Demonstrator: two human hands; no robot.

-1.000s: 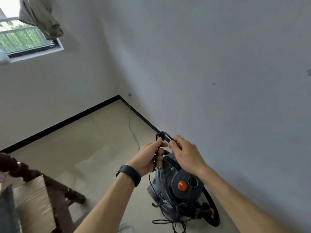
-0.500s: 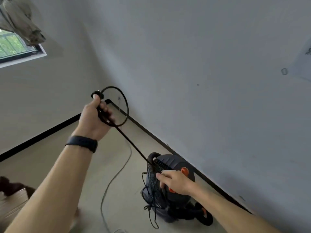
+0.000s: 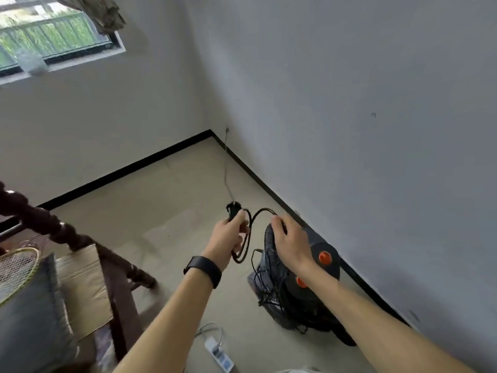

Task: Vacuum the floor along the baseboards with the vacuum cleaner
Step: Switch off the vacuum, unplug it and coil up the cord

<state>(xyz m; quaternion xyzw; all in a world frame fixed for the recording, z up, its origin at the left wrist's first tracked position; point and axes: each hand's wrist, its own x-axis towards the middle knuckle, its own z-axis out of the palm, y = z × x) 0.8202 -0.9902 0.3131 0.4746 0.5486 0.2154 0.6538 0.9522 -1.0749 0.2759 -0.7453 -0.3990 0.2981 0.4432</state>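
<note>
Vacuum cleaner stands on the floor at about 5 o'clock in the view, a dark drum body just beside the black baseboard of the right-hand wall. Two orange knobs show on its top. Its ribbed hose curves up the side of the body toward 9 o'clock, with loose loops of black wire hanging below.

Both hands are above the machine. The left hand is closed in a fist round the power cord. The plug stands up out of the fist at 12 o'clock and a doubled loop of cord hangs out below. The right hand sits over the top of the hose, its fingertips bent down and pinching the same cord where it arcs across from the left hand. The two hands are near each other but apart. A black wristband circles the left wrist.

A white power strip lies on the floor at 6 o'clock. A thin cable drops from the wall near the room's corner, at 12 o'clock of the hands, and trails onto the floor.

A window is at 10 o'clock, with a cloth hanging at its upper corner. At 8 o'clock stands dark turned wooden furniture — beside it are a sheet of cardboard, a racket and a grey cushion.
</note>
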